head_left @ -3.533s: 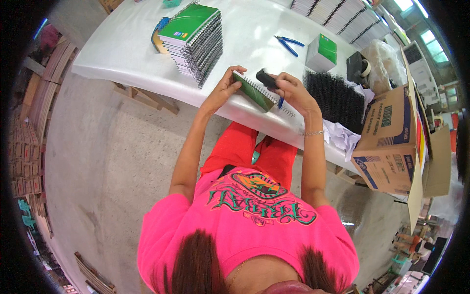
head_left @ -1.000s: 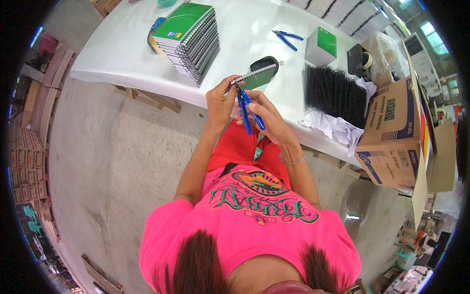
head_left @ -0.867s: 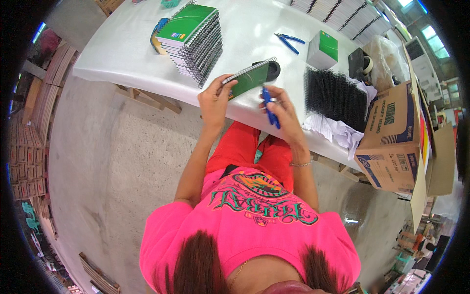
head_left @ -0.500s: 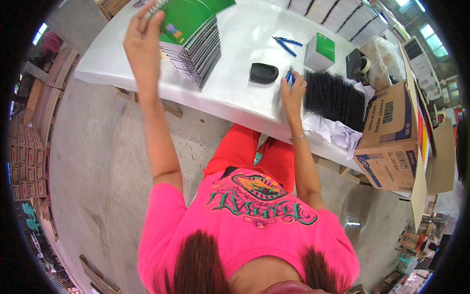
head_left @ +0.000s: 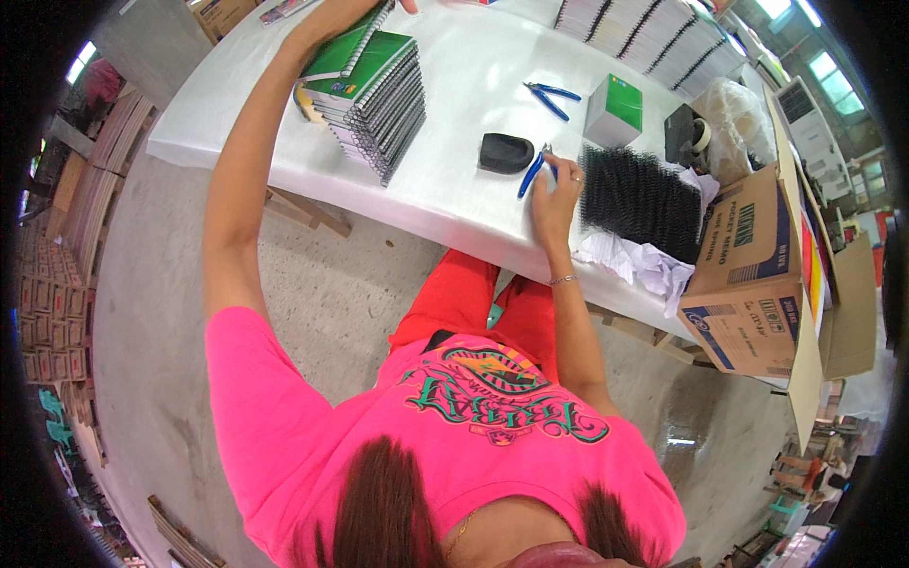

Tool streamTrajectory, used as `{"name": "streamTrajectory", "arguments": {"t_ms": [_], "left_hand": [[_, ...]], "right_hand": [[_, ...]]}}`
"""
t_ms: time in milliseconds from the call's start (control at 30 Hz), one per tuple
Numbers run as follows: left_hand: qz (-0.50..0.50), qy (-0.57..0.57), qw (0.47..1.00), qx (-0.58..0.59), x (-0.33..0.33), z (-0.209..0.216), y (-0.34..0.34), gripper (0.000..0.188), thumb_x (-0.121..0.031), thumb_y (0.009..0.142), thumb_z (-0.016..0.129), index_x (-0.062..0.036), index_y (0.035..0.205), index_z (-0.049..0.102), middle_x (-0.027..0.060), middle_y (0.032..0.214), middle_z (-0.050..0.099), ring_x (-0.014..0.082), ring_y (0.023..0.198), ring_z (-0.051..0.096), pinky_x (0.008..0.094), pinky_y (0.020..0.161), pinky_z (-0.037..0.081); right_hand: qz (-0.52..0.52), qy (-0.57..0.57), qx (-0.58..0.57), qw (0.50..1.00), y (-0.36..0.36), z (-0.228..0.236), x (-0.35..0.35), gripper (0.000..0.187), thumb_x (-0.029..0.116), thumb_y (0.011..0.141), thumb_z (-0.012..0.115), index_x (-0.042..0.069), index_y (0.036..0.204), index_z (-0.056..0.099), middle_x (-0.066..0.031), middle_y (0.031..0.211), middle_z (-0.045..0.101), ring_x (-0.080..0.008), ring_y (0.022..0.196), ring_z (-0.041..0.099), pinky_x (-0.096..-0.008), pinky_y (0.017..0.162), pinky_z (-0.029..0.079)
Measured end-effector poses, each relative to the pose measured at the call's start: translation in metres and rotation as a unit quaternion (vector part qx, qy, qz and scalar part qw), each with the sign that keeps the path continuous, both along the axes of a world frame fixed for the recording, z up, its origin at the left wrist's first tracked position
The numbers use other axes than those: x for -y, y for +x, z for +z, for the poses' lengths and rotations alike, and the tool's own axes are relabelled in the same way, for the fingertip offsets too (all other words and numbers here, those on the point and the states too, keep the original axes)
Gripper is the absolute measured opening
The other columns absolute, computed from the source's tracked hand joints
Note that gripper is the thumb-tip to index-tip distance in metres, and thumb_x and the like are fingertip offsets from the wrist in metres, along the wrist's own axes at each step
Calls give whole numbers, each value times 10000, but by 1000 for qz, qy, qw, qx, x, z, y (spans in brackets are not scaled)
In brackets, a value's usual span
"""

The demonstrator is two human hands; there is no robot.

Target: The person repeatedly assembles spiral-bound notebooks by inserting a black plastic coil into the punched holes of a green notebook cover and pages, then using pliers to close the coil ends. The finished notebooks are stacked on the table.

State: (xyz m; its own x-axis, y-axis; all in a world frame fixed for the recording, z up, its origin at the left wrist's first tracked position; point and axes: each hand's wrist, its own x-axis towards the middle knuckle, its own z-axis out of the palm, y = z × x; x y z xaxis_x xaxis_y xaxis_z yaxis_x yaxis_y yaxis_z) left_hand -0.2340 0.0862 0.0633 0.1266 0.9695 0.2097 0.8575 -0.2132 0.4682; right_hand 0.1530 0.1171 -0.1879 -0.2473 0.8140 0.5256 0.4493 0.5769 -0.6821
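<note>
My left hand (head_left: 352, 11) reaches far over the white table (head_left: 454, 199) and grips a green spiral notebook (head_left: 343, 52), held tilted just above a tall stack of green spiral notebooks (head_left: 374, 99). My right hand (head_left: 556, 194) rests near the table's front edge and holds blue-handled pliers (head_left: 530, 175), whose tips point toward a small black curved object (head_left: 504, 151). A pile of black spiral coils (head_left: 644, 199) lies right beside my right hand.
A second pair of blue pliers (head_left: 549, 97) and a green and white box (head_left: 614, 109) lie farther back. More notebook stacks (head_left: 653, 28) line the far edge. Open cardboard boxes (head_left: 748, 275) and crumpled white paper (head_left: 639, 265) stand at the right.
My left hand has carried the green notebook from in front of me up to the stack at the far left. My right hand, with the pliers, has dropped to the table by the coils.
</note>
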Motion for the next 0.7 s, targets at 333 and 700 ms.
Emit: {"name": "streamTrajectory", "arguments": {"t_ms": [333,700], "left_hand": [[-15,42,998,-48,-8,-50,8,404,-194,886,362,-64,915,744,100,1010,599,216,965,563,333,970,400],[-22,75,993,-88,-15,-62,20,399,-192,893,374,-58,951,745,112,954,500,222,959,514,328,942,379]], "right_hand": [[-17,-10,2,1000,-6,3,7,257,64,866,605,66,1119,650,-229,1243,458,-381,1216,415,-466,1063,315],[-38,12,-31,999,-2,15,9,312,42,852,607,53,1163,614,-223,1237,462,-384,1207,418,-466,1052,316]]}}
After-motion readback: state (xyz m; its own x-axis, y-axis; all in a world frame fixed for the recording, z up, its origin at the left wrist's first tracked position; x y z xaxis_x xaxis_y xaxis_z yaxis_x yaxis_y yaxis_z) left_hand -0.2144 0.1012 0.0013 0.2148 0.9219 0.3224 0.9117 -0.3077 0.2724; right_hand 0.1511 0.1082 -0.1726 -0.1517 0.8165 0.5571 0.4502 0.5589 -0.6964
